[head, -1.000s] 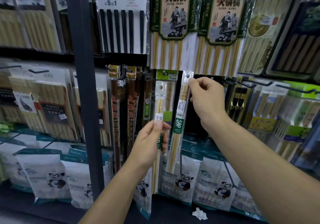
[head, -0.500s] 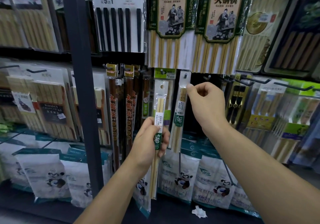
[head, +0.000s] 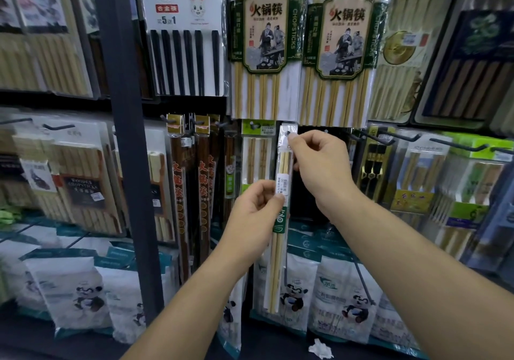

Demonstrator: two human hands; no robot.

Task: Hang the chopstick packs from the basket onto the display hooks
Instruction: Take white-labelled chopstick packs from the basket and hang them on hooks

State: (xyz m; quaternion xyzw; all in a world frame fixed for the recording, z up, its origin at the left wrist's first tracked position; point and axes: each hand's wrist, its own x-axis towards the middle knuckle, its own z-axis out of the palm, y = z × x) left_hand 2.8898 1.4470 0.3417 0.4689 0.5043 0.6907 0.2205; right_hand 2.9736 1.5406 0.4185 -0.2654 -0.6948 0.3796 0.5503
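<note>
A slim clear pack of bamboo chopsticks [head: 281, 220] is held upright against the display, its punched header at the tip of a dark display hook [head: 288, 133], directly below the large hot-pot chopstick packs [head: 264, 53] of the upper row. The hanging step is judged to be in hand: the hole appears level with the hook end, though it cannot be told whether the hook has passed through it. The next move is judged to call for the header to be pushed back along the hook and both grips released. The header is pinched by the right hand [head: 319, 165], fingers closed on the film just under the hole, wrist raised. The pack's middle is steadied by the left hand [head: 254, 215], thumb and fingers clamped over the white price label, forearm angled up from below. The basket is not in view.
</note>
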